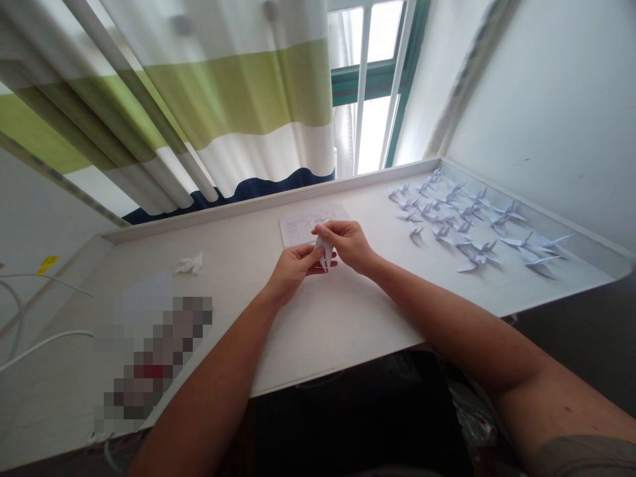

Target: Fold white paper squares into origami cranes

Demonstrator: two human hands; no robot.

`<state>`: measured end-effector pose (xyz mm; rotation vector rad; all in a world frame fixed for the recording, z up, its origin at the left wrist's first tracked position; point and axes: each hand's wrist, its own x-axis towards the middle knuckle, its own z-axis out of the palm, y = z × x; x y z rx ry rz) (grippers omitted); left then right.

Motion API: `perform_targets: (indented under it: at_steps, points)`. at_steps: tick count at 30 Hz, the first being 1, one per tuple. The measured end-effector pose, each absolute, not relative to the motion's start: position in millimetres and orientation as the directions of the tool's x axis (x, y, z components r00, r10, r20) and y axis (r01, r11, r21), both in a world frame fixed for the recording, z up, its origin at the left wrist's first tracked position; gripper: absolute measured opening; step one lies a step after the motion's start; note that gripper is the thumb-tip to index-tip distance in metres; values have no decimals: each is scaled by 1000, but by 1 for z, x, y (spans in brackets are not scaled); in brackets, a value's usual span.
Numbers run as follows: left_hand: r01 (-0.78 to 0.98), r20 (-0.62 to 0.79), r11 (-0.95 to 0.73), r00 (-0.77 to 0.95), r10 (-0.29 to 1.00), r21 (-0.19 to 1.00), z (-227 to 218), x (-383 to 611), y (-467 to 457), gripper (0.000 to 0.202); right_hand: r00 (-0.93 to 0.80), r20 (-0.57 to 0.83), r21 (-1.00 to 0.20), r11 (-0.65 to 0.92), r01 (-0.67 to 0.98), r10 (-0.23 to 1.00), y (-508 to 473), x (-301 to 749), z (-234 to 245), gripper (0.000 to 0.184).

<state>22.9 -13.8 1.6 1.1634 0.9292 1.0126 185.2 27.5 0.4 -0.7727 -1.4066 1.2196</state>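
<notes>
Between my two hands, above the middle of the table, is a small folded white paper piece (325,252) with two narrow points facing down toward me. My left hand (297,266) grips it from the left, thumb on its front and fingers behind. At its upper end, my right hand (348,242) pinches the paper between thumb and fingers. Just beyond the hands lies a sheet with printed lines and handwriting (298,228), partly covered by them. Several folded white paper cranes (477,255) stand in a group on the right of the table.
The white table (338,331) has a raised rim at back and right. On the left lie a crumpled white tissue (191,264), a pale sheet (146,291), a blurred-out long object (159,358) and white cables (47,341). A striped curtain (238,99) hangs behind.
</notes>
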Motion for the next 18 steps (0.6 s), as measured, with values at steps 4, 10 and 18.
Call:
perform_targets:
  at_steps: [4,10,18]
  points:
    - [-215,-67,141,319,945,966,7,27,-16,46,-164,313,-944,288,-159,936,27,183,0,57]
    - [-218,-24,107,352,936,970,-1,33,-18,37,-166,301,-949,277,-152,939,23,182,0,54]
    - [-179,-1,58,304,953,982,-2,31,-16,39,-139,333,-935,307,-177,933,29,183,-1,56]
